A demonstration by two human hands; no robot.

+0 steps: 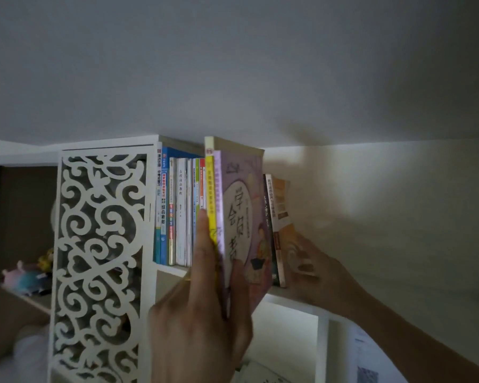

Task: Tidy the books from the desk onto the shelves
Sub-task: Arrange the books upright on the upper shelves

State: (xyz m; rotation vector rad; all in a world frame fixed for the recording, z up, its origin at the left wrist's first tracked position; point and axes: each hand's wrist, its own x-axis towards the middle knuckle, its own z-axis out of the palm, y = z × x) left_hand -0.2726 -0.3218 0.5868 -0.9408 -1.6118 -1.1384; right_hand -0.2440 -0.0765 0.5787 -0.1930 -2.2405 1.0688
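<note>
Standing upright at the open end of the top shelf, a lilac paperback with a glossy illustrated cover (242, 217) and a thin yellow-spined book (210, 200) pressed flat against it are held together by the left hand (202, 322). Its fingers lie straight along the yellow spine side, while the thumb presses the lilac cover from the right, pinching the pair. Both books project forward past the white shelf board (172, 268); their lower edges are hidden behind the hand.

To the left, a row of slim paperbacks with blue, white, green and orange spines (177, 211) stands upright, packed tight against a white fretwork panel cut in scrolling curls (100, 258).

To the right, two further paperbacks, one dark-spined (268, 230), one orange and cream (281, 217), lean slightly. The right hand (313, 269) grips the orange and cream book low on its cover, fingers curled round its outer face; the image there is blurred.

Soft plush toys in pink and blue (25, 275) sit on a lower wooden shelf at far left.
</note>
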